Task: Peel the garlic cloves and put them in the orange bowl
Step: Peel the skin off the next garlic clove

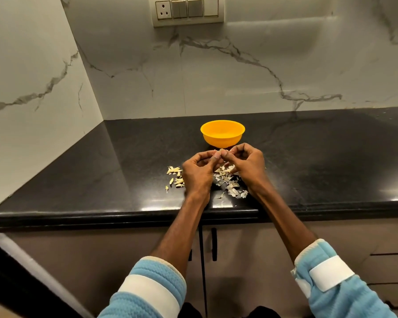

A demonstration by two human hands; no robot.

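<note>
Glossy black countertop (308, 161), veined marble walls (216, 76), switch panel (187, 10), brown cabinets (251, 260).

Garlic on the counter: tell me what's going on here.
A person is peeling garlic at a black counter. The left hand and right hand meet just in front of the orange bowl, their fingers pinching a garlic clove between them. More cloves lie on the counter left of the left hand, and loose skins are scattered beneath and between the hands. No cloves are visible in the bowl from this angle.
</note>
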